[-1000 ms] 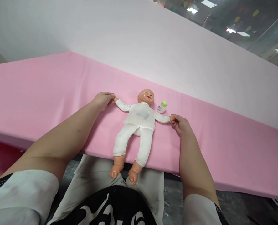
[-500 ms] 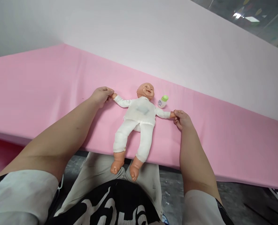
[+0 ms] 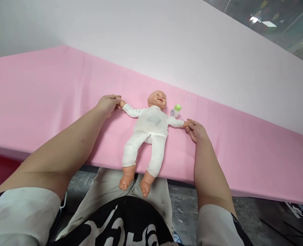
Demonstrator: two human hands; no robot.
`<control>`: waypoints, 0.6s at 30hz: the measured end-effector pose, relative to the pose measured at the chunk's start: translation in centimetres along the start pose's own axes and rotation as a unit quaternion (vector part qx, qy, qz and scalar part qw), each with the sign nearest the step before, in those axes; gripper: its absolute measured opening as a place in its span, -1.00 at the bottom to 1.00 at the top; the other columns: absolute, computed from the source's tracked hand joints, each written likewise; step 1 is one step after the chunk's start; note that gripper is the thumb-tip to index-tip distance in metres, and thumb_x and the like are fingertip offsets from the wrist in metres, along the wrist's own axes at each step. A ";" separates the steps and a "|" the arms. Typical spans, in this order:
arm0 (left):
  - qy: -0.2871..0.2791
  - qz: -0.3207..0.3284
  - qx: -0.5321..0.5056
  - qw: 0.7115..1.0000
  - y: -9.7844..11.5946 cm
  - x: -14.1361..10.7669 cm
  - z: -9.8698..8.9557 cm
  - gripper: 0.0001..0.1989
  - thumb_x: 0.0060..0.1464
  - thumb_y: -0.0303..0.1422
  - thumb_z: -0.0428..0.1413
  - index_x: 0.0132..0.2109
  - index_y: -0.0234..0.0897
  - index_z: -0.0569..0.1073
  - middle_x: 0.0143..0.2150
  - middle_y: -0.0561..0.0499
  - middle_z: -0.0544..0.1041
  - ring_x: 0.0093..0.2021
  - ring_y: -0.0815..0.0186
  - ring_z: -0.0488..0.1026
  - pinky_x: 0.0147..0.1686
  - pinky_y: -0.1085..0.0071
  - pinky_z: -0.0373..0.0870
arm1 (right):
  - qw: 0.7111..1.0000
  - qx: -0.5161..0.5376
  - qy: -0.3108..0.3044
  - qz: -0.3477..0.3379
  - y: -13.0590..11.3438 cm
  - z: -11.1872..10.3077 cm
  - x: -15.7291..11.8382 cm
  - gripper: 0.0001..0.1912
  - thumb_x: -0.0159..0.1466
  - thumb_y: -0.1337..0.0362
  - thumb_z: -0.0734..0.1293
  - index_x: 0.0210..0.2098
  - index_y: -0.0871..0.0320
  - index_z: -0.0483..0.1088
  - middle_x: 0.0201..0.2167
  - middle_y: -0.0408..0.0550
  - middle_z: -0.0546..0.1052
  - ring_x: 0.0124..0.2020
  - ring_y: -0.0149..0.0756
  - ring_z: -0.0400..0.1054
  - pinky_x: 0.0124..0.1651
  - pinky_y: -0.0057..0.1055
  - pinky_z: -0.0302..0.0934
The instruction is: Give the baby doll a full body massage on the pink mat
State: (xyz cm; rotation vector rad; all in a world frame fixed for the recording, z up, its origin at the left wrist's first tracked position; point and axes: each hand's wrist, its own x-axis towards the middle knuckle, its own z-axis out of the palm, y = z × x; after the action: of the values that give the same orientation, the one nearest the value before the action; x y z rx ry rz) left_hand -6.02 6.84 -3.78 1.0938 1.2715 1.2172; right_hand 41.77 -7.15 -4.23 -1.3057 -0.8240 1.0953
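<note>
A baby doll (image 3: 153, 121) in white clothes lies on its back, arms spread, its bare feet past the near edge of the pink surface. My left hand (image 3: 109, 104) pinches the doll's hand on the left side. On the right, the fingers of my right hand (image 3: 195, 130) are closed on its other hand. A small clear bottle with a green cap (image 3: 177, 107) lies beside the doll's head, just above its right-side arm. A grayish patch shows on the doll's chest.
The pink-covered table (image 3: 256, 153) runs across the view, with a pale wall (image 3: 141, 37) behind it. My legs (image 3: 156, 191) are below the near edge. Dark thin bars (image 3: 282, 232) stand on the floor at the lower right.
The whole view has shifted slightly, so things sit a little further left. Both hands keep their hold on the doll's hands, with no clear movement of the doll.
</note>
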 end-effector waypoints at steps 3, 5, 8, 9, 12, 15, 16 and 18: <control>-0.011 0.010 -0.013 1.000 0.1 -0.2 0.0 -0.68 -0.02 -0.46 0.28 -0.06 -0.31 0.58 -0.36 -0.06 0.55 -0.53 0.38 0.37 -0.47 0.37 0.29 | 1.000 -0.008 -0.012 -0.005 0.0 -0.1 -0.1 -0.61 0.08 0.31 0.63 -0.13 0.09 0.52 -0.40 -0.20 0.51 -0.52 -0.51 0.36 -0.49 -0.59 0.38; -0.015 0.016 -0.012 1.000 0.1 -0.3 0.0 -0.71 -0.06 -0.46 0.29 -0.11 -0.31 0.58 -0.40 -0.04 0.53 -0.55 0.38 0.35 -0.48 0.38 0.28 | 1.000 -0.018 -0.009 -0.011 0.0 0.0 -0.2 -0.57 0.03 0.28 0.66 -0.16 0.08 0.50 -0.42 -0.22 0.50 -0.54 -0.51 0.34 -0.53 -0.60 0.33; -0.011 0.028 -0.001 1.000 0.1 -0.4 0.0 -0.79 -0.07 -0.43 0.31 -0.21 -0.27 0.56 -0.41 -0.02 0.54 -0.57 0.40 0.34 -0.50 0.38 0.28 | 0.999 -0.027 0.002 -0.019 0.0 0.3 -0.2 -0.56 0.01 0.21 0.67 -0.21 0.09 0.47 -0.47 -0.25 0.48 -0.58 -0.53 0.29 -0.59 -0.63 0.22; -0.008 0.031 0.001 0.999 0.1 -0.3 0.0 -0.81 -0.06 -0.41 0.31 -0.24 -0.26 0.54 -0.39 -0.03 0.56 -0.57 0.40 0.34 -0.50 0.38 0.27 | 0.999 -0.030 0.007 -0.021 0.0 0.4 -0.2 -0.56 0.02 0.17 0.67 -0.23 0.09 0.46 -0.48 -0.26 0.47 -0.59 -0.54 0.26 -0.61 -0.63 0.19; 0.000 0.033 -0.003 0.999 0.0 -0.3 0.1 -0.85 -0.03 -0.36 0.31 -0.28 -0.26 0.52 -0.30 -0.09 0.64 -0.59 0.42 0.32 -0.52 0.38 0.24 | 0.999 -0.038 0.023 -0.027 0.0 0.7 -0.1 -0.55 0.07 0.05 0.66 -0.29 0.09 0.41 -0.52 -0.26 0.46 -0.64 -0.56 0.17 -0.65 -0.64 0.08; 0.002 0.037 0.002 0.999 0.0 -0.3 0.2 -0.88 0.06 -0.32 0.27 -0.28 -0.27 0.53 -0.24 -0.13 0.67 -0.61 0.44 0.30 -0.55 0.39 0.24 | 0.998 -0.047 0.032 -0.024 0.1 0.8 0.0 -0.55 0.14 -0.07 0.61 -0.30 0.10 0.44 -0.58 -0.27 0.40 -0.68 -0.57 0.08 -0.69 -0.63 -0.02; 0.002 0.037 0.006 0.999 0.0 -0.2 0.3 -0.88 0.09 -0.32 0.26 -0.27 -0.27 0.54 -0.24 -0.13 0.67 -0.60 0.43 0.30 -0.56 0.40 0.24 | 0.998 -0.049 0.033 -0.021 0.1 0.8 0.0 -0.56 0.17 -0.08 0.59 -0.28 0.11 0.46 -0.59 -0.28 0.38 -0.68 -0.57 0.06 -0.69 -0.63 -0.04; 0.008 0.030 0.015 0.999 0.0 -0.1 0.3 -0.88 0.11 -0.33 0.25 -0.22 -0.29 0.57 -0.29 -0.12 0.65 -0.60 0.42 0.32 -0.57 0.42 0.24 | 0.998 -0.047 0.035 -0.014 0.1 0.8 0.1 -0.61 0.21 -0.04 0.56 -0.23 0.13 0.50 -0.60 -0.28 0.36 -0.68 -0.57 0.05 -0.69 -0.63 -0.04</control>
State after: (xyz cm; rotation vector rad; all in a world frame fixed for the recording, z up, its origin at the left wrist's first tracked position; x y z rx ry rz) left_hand -5.69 6.72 -3.76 1.1518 1.2808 1.2574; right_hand 41.04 -6.81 -4.23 -1.3994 -0.8469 0.9923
